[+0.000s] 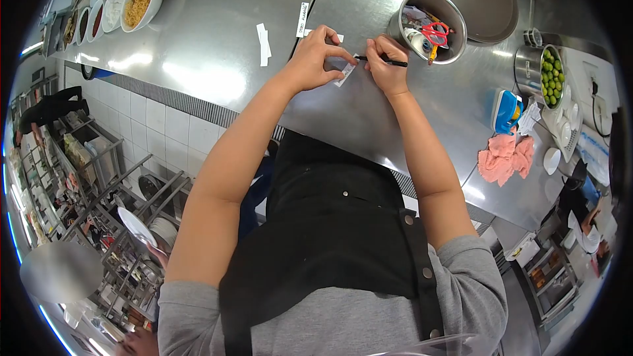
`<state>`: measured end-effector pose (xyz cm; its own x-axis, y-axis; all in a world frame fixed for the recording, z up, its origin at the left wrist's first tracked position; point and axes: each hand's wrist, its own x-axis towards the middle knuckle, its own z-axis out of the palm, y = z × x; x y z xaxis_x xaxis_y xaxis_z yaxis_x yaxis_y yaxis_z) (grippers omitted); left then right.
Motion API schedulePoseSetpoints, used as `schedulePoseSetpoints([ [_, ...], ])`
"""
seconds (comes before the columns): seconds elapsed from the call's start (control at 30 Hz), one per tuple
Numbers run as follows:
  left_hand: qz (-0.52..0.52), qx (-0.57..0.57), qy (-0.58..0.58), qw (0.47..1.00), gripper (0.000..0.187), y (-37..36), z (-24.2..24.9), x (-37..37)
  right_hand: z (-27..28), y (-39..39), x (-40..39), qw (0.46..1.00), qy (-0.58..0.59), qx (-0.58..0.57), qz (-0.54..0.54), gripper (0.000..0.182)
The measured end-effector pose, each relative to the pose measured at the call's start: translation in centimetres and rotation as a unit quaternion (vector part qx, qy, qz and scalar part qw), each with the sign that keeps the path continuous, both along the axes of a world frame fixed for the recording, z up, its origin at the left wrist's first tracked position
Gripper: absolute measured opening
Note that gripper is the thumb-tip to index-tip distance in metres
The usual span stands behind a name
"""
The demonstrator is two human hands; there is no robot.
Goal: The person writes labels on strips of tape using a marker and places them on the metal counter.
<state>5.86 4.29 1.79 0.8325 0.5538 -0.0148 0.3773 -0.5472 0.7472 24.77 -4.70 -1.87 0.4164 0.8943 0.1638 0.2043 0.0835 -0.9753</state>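
Note:
A black pen (pixel 394 62) is pinched in my right hand (pixel 388 66), its tip at the upper end of a small white paper strip (pixel 344 75) with dark writing. My left hand (pixel 318 60) has its thumb and fingers apart, resting at the left side of that strip on the steel counter (pixel 349 115). Just beyond my left hand lies another white strip (pixel 323 35), partly hidden by the fingers, beside a label with black lettering (pixel 302 20). Further left are overlapping blank strips (pixel 264 45).
A steel container (pixel 455 53) with red scissors (pixel 435 34) stands right of my right hand. Behind it is a large round tray (pixel 488 0). Green limes (pixel 551 78), a blue item (pixel 504 111) and a pink cloth (pixel 499 160) are right. Bowls (pixel 157 0) stand far left. People work at both sides.

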Motion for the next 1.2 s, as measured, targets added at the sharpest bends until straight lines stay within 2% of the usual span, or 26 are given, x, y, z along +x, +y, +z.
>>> schedulePoseSetpoints([
  [0.17,0.004,-0.001,0.002,1.000,0.042,0.0,-0.1,0.0,0.0,-0.1,0.0,0.999,0.028,-0.018,0.007,0.036],
  [0.23,0.002,-0.005,0.007,1.000,0.041,0.0,-0.1,0.0,-0.5,0.0,0.2,1.000,-0.023,0.005,-0.006,0.037],
  [0.37,0.001,-0.011,0.014,1.000,0.042,0.0,0.0,0.0,0.1,-0.4,0.2,1.000,-0.014,0.000,-0.006,0.037],
  [0.43,0.005,-0.008,0.009,1.000,0.040,-0.1,0.0,0.0,1.0,-0.7,0.0,0.995,0.091,-0.039,0.006,0.029],
  [0.47,0.010,-0.005,0.005,1.000,0.038,-0.2,0.0,-0.1,1.0,-0.5,-0.1,0.995,0.091,-0.037,0.008,0.029],
  [0.53,0.024,0.001,-0.017,1.000,0.037,-0.5,-0.2,-0.2,0.7,0.1,-0.4,0.997,0.048,0.056,0.004,0.017],
  [0.57,0.034,0.008,-0.039,0.999,0.036,-0.6,-0.3,-0.3,0.9,0.3,-0.6,0.997,0.050,0.063,0.007,0.017],
  [0.67,0.051,0.037,-0.082,0.995,0.028,-1.4,-0.5,-0.5,1.5,-0.2,-0.3,0.977,-0.183,0.110,-0.008,0.012],
  [0.7,0.049,0.049,-0.081,0.994,0.028,-1.9,-0.6,-0.8,1.6,-0.8,-0.2,0.976,-0.182,0.121,-0.011,0.012],
  [0.77,0.036,0.137,-0.046,0.989,0.030,-3.5,-0.9,-1.6,2.6,-2.9,-0.4,0.982,-0.155,0.057,0.086,0.013],
  [0.8,0.034,0.146,-0.045,0.988,0.030,-4.4,-0.6,-2.0,3.0,-3.7,-0.7,0.982,-0.154,0.066,0.084,0.013],
  [0.87,0.084,0.151,-0.016,0.985,0.032,-6.1,0.3,-2.7,3.6,-5.4,-1.1,0.943,-0.301,0.055,0.132,0.016],
  [0.9,0.082,0.157,-0.015,0.984,0.032,-6.8,0.8,-3.3,3.4,-6.3,-1.2,0.943,-0.300,0.061,0.128,0.016],
  [0.97,0.168,0.160,-0.040,0.972,0.039,-7.6,1.9,-4.7,2.8,-7.6,-1.5,0.895,-0.410,0.006,0.173,0.031],
  [1.0,0.168,0.168,-0.040,0.971,0.039,-7.4,2.0,-5.5,2.7,-7.9,-1.7,0.883,-0.426,-0.015,0.198,0.041],
  [1.07,0.275,0.138,-0.049,0.950,0.035,-6.9,1.6,-7.6,2.7,-7.3,-2.2,0.862,-0.462,-0.011,0.206,0.043],
  [1.1,0.277,0.143,-0.050,0.949,0.035,-6.3,1.4,-8.4,2.6,-6.9,-2.5,0.840,-0.498,-0.014,0.215,0.044],
  [1.2,0.353,0.156,0.006,0.923,0.030,-3.7,0.5,-10.4,3.0,-4.9,-3.9,0.826,-0.531,-0.037,0.185,0.046],
])
